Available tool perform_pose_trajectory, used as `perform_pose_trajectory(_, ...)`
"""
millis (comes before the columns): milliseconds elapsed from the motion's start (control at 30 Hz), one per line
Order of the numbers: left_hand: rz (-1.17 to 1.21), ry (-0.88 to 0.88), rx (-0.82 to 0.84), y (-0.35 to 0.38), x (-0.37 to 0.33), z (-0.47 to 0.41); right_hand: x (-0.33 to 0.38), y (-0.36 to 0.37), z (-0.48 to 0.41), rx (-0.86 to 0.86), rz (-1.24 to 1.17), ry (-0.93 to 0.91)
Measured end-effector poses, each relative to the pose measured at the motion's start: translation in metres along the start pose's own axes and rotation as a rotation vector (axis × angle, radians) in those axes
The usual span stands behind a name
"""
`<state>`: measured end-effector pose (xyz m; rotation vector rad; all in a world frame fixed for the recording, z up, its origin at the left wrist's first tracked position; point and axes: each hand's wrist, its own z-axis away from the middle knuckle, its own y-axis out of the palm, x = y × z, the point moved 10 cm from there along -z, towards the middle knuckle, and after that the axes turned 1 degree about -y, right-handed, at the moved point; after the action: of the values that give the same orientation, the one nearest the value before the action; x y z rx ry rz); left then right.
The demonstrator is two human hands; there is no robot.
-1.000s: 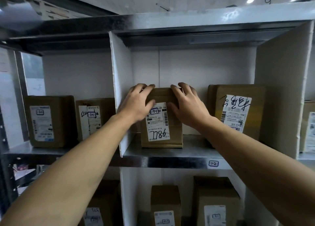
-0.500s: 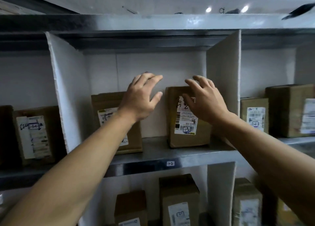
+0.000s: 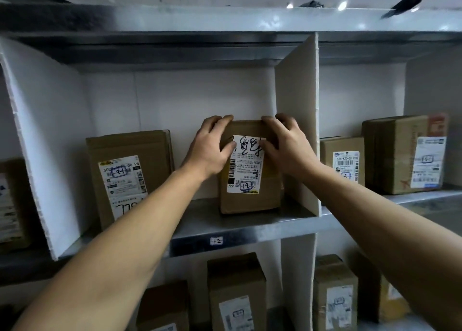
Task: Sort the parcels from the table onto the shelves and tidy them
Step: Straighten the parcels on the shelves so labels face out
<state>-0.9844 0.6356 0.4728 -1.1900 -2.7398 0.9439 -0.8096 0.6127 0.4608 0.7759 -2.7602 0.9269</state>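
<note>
Since half a second back, when both hands were spread in the air off the boxes, a grip has been taken on the marked parcel (image 3: pixel 250 195). This is judged to be tidying inside the compartment, not a fresh placement; no table is seen. At the left of the compartment the neighbour parcel (image 3: pixel 130 175) is stood upright, untouched, well apart from the hands. The left hand (image 3: pixel 211 150) is set on the marked parcel's upper left corner, forearm stretched up and forward, fingers curled over the top edge, thumb laid on the label. The marked parcel is stood upright on the metal shelf (image 3: pixel 262 230), at the right end of the compartment, just beside the white divider (image 3: pixel 297 130). The right hand (image 3: pixel 287 148) is mirrored on the upper right corner, fingers hooked over the top, thumb on the label. Past the divider, two more parcels (image 3: pixel 405 155) are stood. A small squaring or slide is probably called for.
</note>
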Motion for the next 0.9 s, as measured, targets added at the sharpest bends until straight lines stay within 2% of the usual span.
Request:
perform_pose_trajectory(333,-0.084,-0.039,-0.022,0.004,0.002,0.004,0.001,0.01,0.0,0.052,-0.003,-0.085)
perform_pose_trajectory(600,-0.18,-0.113,0.037,0.004,-0.002,0.001,-0.003,0.013,-0.002,0.063,-0.093,-0.025)
perform_pose_trajectory(733,-0.206,-0.154,0.046,0.0,-0.006,0.004,0.0,0.002,0.006,0.055,-0.065,-0.036)
perform_pose_trajectory(900,-0.255,-0.156,-0.005,-0.016,-0.022,0.021,0.015,-0.015,0.021,0.041,0.03,-0.134)
